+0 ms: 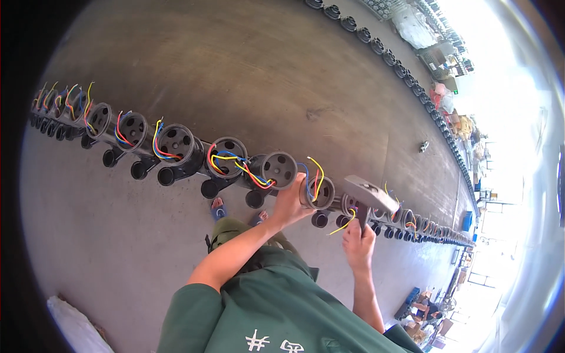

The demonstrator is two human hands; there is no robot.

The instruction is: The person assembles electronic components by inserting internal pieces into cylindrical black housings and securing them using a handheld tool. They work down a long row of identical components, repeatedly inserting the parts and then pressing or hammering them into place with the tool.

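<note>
My right hand [359, 240] is closed around the handle of a hammer [371, 195], its grey metal head raised above the row of parts. My left hand [289, 203] grips the side of a black cylindrical housing [321, 194], with red, yellow and blue wires rising from its open top. Just left of that hand stands a similar housing [279, 170], its wires drooping over the near rim. Behind the hammer another housing [351, 204] is partly hidden, and a yellow wire hangs off its near side.
More black housings [176, 144] with wires and short side pipes line the table's near edge both ways. The wide brown tabletop [247, 76] stretches beyond them. A second row of black parts [389, 57] follows its far edge. A person [432, 310] is at the lower right.
</note>
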